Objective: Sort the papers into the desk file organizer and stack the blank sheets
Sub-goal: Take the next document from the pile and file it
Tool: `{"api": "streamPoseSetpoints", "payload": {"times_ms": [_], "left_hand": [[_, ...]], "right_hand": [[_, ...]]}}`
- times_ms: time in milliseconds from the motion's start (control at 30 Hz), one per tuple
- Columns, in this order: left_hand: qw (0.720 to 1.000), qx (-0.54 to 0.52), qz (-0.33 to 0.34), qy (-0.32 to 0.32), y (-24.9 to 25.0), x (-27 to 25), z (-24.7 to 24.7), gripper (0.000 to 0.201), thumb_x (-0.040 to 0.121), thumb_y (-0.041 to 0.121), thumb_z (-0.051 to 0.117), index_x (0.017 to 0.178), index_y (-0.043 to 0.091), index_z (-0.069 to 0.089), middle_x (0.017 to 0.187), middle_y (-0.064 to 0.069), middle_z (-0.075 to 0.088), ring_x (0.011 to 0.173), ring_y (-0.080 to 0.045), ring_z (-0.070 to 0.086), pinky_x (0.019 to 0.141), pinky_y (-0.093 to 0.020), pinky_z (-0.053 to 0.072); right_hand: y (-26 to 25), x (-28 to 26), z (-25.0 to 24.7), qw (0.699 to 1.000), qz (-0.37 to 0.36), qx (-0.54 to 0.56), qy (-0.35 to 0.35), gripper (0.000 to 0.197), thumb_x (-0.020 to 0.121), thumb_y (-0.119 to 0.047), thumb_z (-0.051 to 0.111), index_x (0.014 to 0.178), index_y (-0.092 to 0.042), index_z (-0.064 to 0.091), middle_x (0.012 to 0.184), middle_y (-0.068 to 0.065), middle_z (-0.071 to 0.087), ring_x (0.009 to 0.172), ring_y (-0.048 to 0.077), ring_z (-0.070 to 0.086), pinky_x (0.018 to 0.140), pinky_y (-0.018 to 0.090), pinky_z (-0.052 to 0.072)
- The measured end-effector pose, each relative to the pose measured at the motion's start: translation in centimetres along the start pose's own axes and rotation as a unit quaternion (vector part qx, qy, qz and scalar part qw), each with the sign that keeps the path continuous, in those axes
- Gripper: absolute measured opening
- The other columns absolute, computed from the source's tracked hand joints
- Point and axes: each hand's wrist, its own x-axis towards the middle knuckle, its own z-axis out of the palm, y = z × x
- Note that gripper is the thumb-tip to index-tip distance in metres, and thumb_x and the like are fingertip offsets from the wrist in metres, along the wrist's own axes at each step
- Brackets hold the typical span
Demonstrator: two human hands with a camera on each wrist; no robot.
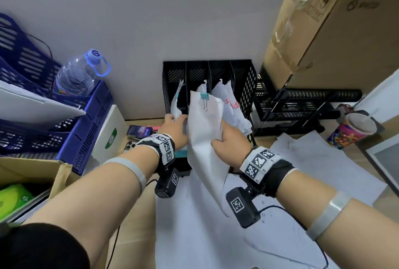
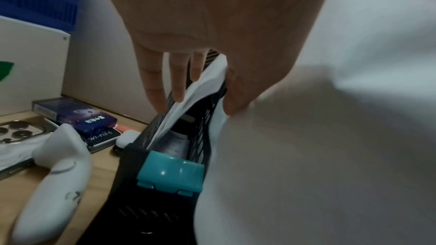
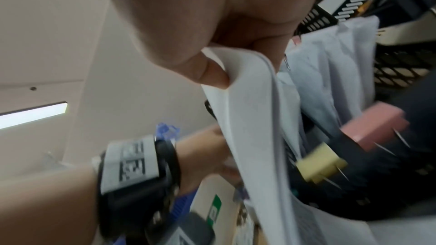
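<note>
The black desk file organizer (image 1: 248,83) stands against the wall, with paper bundles in its slots. My right hand (image 1: 227,137) grips a white paper bundle (image 1: 205,130) with a teal binder clip (image 1: 204,96) and holds it upright before the middle slots. In the right wrist view the right hand (image 3: 212,25) curls thumb and fingers round the bundle's (image 3: 250,118) edge. My left hand (image 1: 174,127) reaches into the leftmost slot. There its straight fingers (image 2: 153,81) push a sheet (image 2: 188,100) aside, and the thumb rests against the held bundle (image 2: 330,156). Loose white sheets (image 1: 323,160) lie on the desk.
Blue crates (image 1: 32,74) and a water bottle (image 1: 79,74) stand left; a white box (image 1: 112,130), phone and card pack lie beside the organizer. A black tray rack (image 1: 302,104), a cardboard box (image 1: 323,31) and a paper cup (image 1: 354,130) are right. Pink (image 3: 375,124) and yellow (image 3: 321,167) clips hold other bundles.
</note>
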Motion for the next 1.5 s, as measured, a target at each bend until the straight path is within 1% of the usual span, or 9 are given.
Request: {"api": "streamPoseSetpoints", "payload": {"times_ms": [200,500,600,700,867,1000,1267,1400,1500], "left_hand": [[0.994,-0.052,-0.059,0.078,-1.8,0.2,-1.0,0.05,0.089,0.013,0.054,0.137,0.012,0.039,0.134,-0.019,0.052,0.113,-0.039,0.059,0.09,-0.044,0.051],[0.98,-0.127,-0.04,0.15,-2.9,-0.7,-3.0,0.034,0.096,0.013,0.047,0.13,0.017,0.053,0.127,-0.013,0.064,0.113,-0.036,0.062,0.095,-0.041,0.051],[0.977,-0.141,-0.025,0.161,-3.0,-1.1,-3.3,0.034,0.095,0.012,0.047,0.129,0.017,0.054,0.128,-0.012,0.064,0.114,-0.035,0.061,0.097,-0.039,0.05],[0.975,-0.147,-0.01,0.165,-2.9,-1.6,-3.4,0.033,0.095,0.012,0.046,0.127,0.015,0.054,0.127,-0.012,0.064,0.114,-0.035,0.061,0.097,-0.042,0.049],[0.973,-0.156,-0.001,0.169,-2.9,-2.2,-3.6,0.041,0.094,0.008,0.048,0.134,0.017,0.051,0.132,-0.009,0.062,0.119,-0.032,0.06,0.104,-0.038,0.047],[0.976,-0.159,0.007,0.149,-2.6,-2.6,-3.7,0.051,0.093,0.007,0.049,0.143,0.014,0.043,0.142,-0.011,0.054,0.128,-0.031,0.054,0.108,-0.035,0.041],[0.982,-0.152,0.019,0.111,-2.5,-2.5,-3.0,0.065,0.093,0.007,0.053,0.154,0.017,0.03,0.154,-0.007,0.04,0.137,-0.025,0.046,0.111,-0.034,0.039],[0.98,-0.159,0.035,0.115,-2.0,-2.9,-2.3,0.066,0.092,0.011,0.057,0.151,0.023,0.03,0.147,-0.007,0.04,0.123,-0.027,0.056,0.097,-0.028,0.044],[0.966,-0.167,0.067,0.185,-0.9,-3.1,-1.5,0.049,0.089,0.019,0.062,0.133,0.028,0.041,0.121,-0.004,0.046,0.091,-0.023,0.062,0.082,-0.035,0.056]], "right_hand": [[-2.4,2.0,-2.6,0.994,-0.019,0.085,0.06,0.044,0.085,-0.007,0.048,0.128,-0.019,0.052,0.117,0.001,0.066,0.107,0.02,0.06,0.093,0.033,0.049],[-5.9,7.1,-0.6,0.988,0.013,0.106,0.115,0.049,0.094,-0.008,0.043,0.141,-0.019,0.037,0.109,-0.004,0.058,0.089,0.016,0.053,0.077,0.022,0.038],[-5.7,8.9,1.3,0.993,0.065,0.08,0.054,0.038,0.094,-0.011,0.044,0.132,-0.014,0.045,0.114,0.01,0.063,0.098,0.031,0.062,0.075,0.028,0.045],[-5.8,9.6,2.3,0.993,0.113,0.04,-0.006,0.016,0.096,-0.013,0.04,0.088,-0.008,0.052,0.11,0.023,0.063,0.098,0.043,0.065,0.07,0.04,0.056],[-7.0,9.7,2.6,0.993,0.072,0.079,0.048,0.038,0.101,-0.014,0.034,0.138,-0.015,0.043,0.104,0.006,0.052,0.081,0.04,0.07,0.058,0.036,0.06],[-5.9,10.5,4.5,0.988,0.146,0.058,0.001,0.036,0.092,-0.014,0.051,0.127,-0.009,0.048,0.114,0.017,0.063,0.104,0.039,0.063,0.086,0.042,0.055],[-4.8,9.4,5.6,0.977,0.133,0.154,-0.061,0.026,0.098,-0.018,0.034,0.092,-0.004,0.056,0.089,0.02,0.063,0.075,0.035,0.073,0.073,0.055,0.059],[-3.1,9.1,5.9,0.987,0.096,0.102,-0.084,0.019,0.093,-0.013,0.045,0.075,-0.011,0.052,0.081,0.016,0.063,0.085,0.036,0.071,0.077,0.051,0.06],[-1.7,8.0,5.4,0.978,0.106,0.132,-0.121,0.015,0.091,-0.012,0.05,0.098,-0.013,0.064,0.098,0.014,0.07,0.095,0.031,0.07,0.085,0.049,0.058]]}}
